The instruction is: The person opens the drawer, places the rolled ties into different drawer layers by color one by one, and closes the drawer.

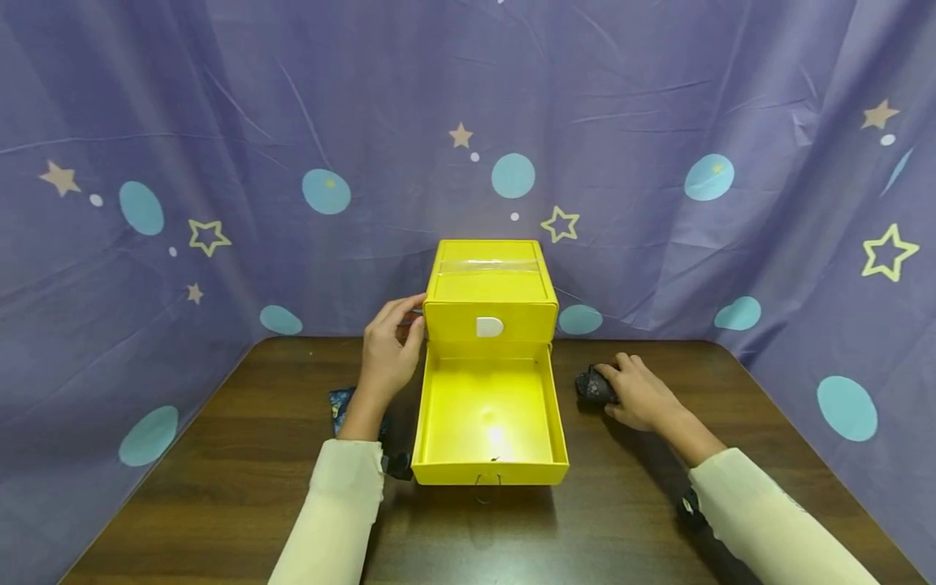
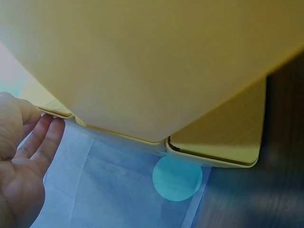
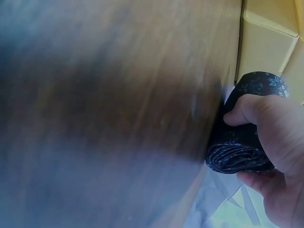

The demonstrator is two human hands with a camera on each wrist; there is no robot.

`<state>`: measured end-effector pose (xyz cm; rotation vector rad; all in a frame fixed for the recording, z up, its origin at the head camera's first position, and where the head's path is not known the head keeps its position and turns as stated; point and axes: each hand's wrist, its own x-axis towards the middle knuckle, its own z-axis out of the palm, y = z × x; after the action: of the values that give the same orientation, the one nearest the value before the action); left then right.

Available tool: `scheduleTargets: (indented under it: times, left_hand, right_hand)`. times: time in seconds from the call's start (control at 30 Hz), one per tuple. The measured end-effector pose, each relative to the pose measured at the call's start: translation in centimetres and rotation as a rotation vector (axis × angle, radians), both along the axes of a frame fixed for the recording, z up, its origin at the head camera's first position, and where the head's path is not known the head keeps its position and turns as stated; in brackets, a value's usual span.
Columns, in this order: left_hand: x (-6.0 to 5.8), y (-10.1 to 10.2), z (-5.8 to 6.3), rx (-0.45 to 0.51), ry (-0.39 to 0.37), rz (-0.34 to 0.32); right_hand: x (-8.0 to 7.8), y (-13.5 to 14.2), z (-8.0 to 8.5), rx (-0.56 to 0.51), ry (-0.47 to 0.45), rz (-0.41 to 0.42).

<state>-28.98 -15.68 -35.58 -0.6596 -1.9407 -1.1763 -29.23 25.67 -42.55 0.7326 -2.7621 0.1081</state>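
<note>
A yellow drawer box (image 1: 490,280) stands at the back of the table, with its lower drawer (image 1: 475,406) pulled out towards me. My left hand (image 1: 391,349) is at the box's left side, thumb and fingers extended, fingertips right at its edge. In the left wrist view these fingers (image 2: 50,137) reach the box's edge, with the drawer's wall across the top. My right hand (image 1: 643,394) grips a rolled-up dark floral cloth (image 1: 595,387) right of the box. Its coiled end and blue flower print show on the rolled cloth (image 3: 240,156) in the right wrist view, thumb across it.
A dark blue patterned cloth (image 1: 340,406) lies left of the drawer, partly behind my left forearm. A thin wire handle (image 1: 488,487) hangs at the drawer's front. Behind the brown wooden table (image 1: 241,455) hangs a purple curtain (image 1: 395,106) with stars and dots.
</note>
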Motion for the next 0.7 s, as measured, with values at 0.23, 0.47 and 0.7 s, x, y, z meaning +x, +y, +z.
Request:
scheduleTargets:
  times: [0.23,0.47,0.7]
  left_hand:
    - [0.17,0.02,0.22,-0.005,-0.012,0.006]
    - [0.13,0.05,0.26,-0.004,-0.009,0.006]
    - [0.19,0.08,0.17,-0.005,-0.019,0.017]
  right_hand:
    - [-0.09,-0.07,0.24,-0.004,0.034,0.02]
    - [-0.33,0.18,0.27,0.003,0.031,0.01]
    - [-0.59,0.47,0.4,0.01,0.061,-0.001]
